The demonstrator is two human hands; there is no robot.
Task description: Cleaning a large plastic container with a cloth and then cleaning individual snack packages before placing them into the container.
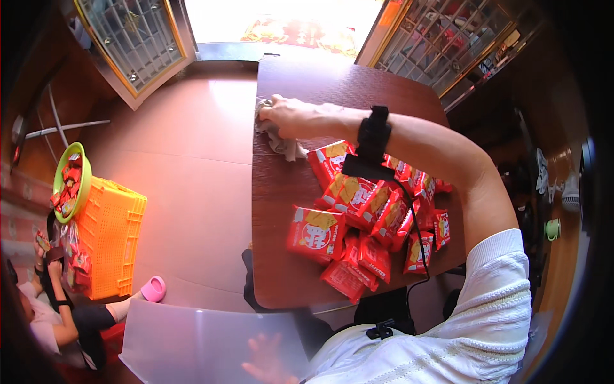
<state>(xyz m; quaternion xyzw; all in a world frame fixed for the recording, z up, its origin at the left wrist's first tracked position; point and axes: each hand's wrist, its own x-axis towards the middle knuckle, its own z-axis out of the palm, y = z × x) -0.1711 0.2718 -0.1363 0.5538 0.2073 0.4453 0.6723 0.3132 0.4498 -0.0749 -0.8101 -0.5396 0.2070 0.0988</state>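
My right hand [284,115] is closed on a crumpled grey-beige cloth [281,144] at the left edge of the dark reddish-brown table [281,256]. A black strap with a small box and cable [374,144] sits on that wrist. Under my outstretched forearm lies a heap of red snack packets [377,205], partly hidden by the arm. My left hand [272,358] is low in front of me, blurred behind a translucent plastic sheet or panel [185,339]. Its fingers look spread; whether it touches the panel I cannot tell.
At the left, a yellow plastic crate [115,240] has a green basin [83,205] of red packets by its top. Another person [61,320] sits beside it, hands on small packets; a pink slipper [153,289] shows. Glass-paned doors [131,41] stand open at the far side.
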